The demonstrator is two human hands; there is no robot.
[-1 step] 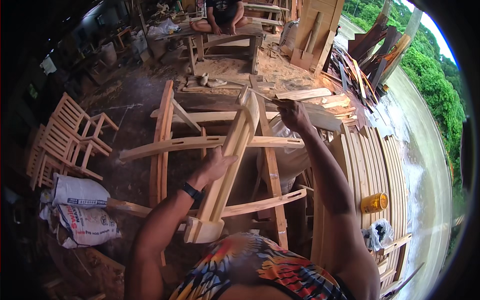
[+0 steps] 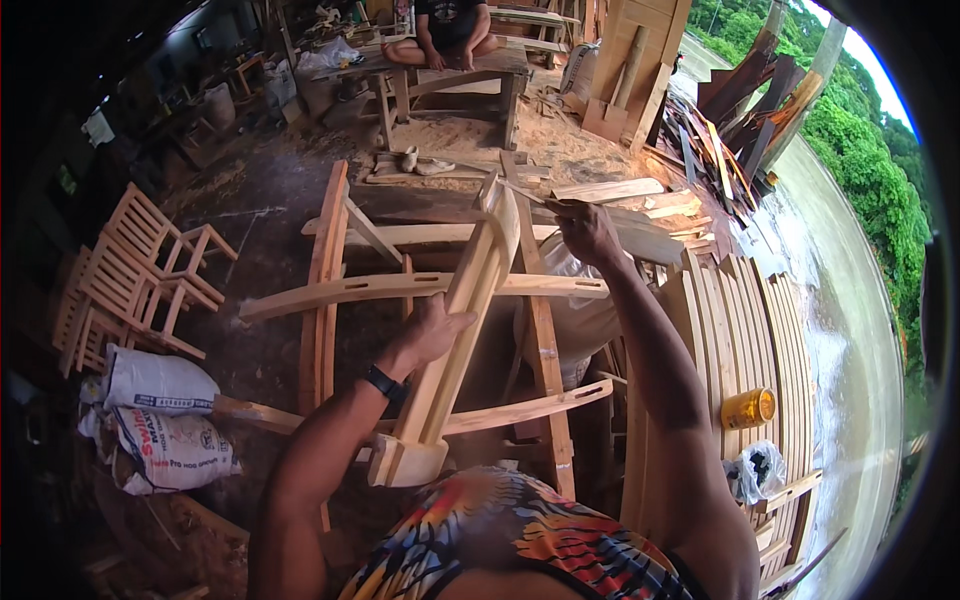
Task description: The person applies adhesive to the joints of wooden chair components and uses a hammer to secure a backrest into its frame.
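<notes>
A long pale wooden piece (image 2: 432, 400), with a groove along it and thick shaped blocks at both ends, slants away from my chest. My left hand (image 2: 437, 330) is closed round its middle, a dark band on the wrist. At the far end my right hand (image 2: 588, 232) pinches a thin stick-like tool (image 2: 528, 194), whose tip meets the top of the far block; its exact kind is too small to tell. Beneath lie a curved rail with slots (image 2: 370, 288) and a second slotted rail (image 2: 530, 408), crossing two upright-running beams (image 2: 325, 260).
Stacked planks (image 2: 715, 340) lie to my right, with an amber jar (image 2: 748, 408) and a clear plastic bag (image 2: 757, 470) on them. Small slatted chairs (image 2: 125, 270) and filled sacks (image 2: 175, 450) stand left. A person sits on a workbench (image 2: 455, 68) ahead, slippers (image 2: 430, 166) before it.
</notes>
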